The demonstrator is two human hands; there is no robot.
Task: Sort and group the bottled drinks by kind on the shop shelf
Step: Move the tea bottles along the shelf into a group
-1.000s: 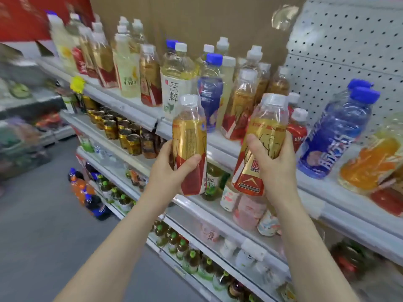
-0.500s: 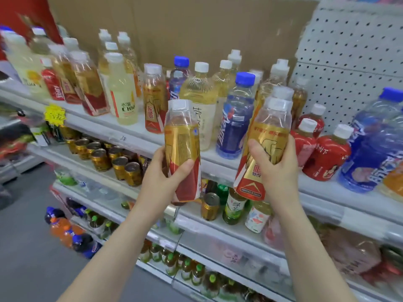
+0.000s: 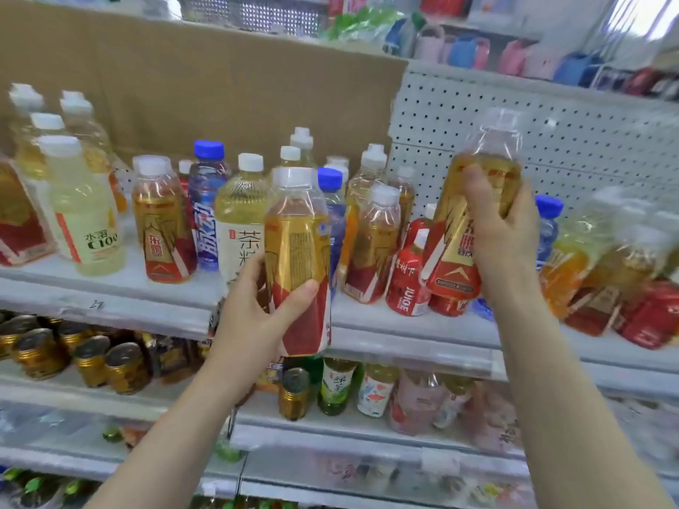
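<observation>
Left hand (image 3: 253, 317) grips gold-red bottle (image 3: 297, 259) upright before shelf (image 3: 404, 325) edge. Right hand (image 3: 503, 229) holds matching tilted bottle (image 3: 474, 200) higher, above red juice bottles (image 3: 408, 284).

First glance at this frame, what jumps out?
Two matching gold-and-red bottles are held up before the top shelf: the lower bottle in the left hand, the raised bottle tilted in the right hand against the pegboard. Behind them kinds stand mixed: a blue-capped bottle left, a red juice bottle right.
</observation>
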